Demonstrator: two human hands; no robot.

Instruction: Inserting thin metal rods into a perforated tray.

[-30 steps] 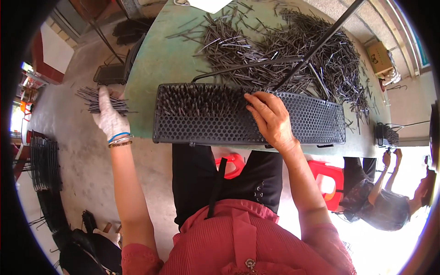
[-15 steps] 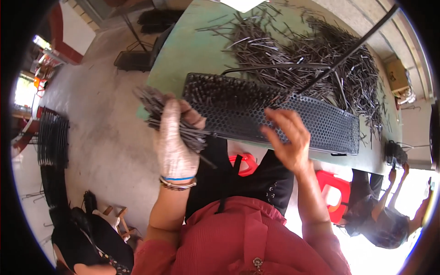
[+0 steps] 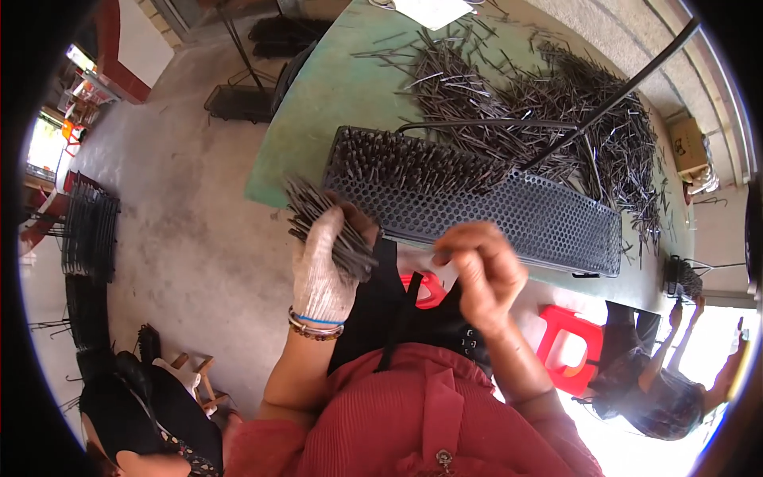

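My left hand (image 3: pixel 324 266), in a white glove, grips a bundle of thin dark metal rods (image 3: pixel 327 225) in front of my chest. My bare right hand (image 3: pixel 481 266) hovers just right of it, fingers curled and pinched together; whether it holds a rod I cannot tell. Beyond both hands a black perforated tray (image 3: pixel 509 211) lies along the near edge of a green table (image 3: pixel 318 103). Rods stand in the holes of the tray's left part (image 3: pixel 397 163); its right part shows bare holes.
A large loose heap of dark rods (image 3: pixel 548 103) covers the far table, with a long black bar (image 3: pixel 612 91) across it. Red stools (image 3: pixel 568 346) stand below the table. Another person (image 3: pixel 660 389) sits at lower right. Black wire racks (image 3: pixel 87 238) stand on the concrete floor at left.
My left hand has swung from far out at the left in to my chest, carrying the rod bundle. My right hand has come off the tray and drawn back toward me.
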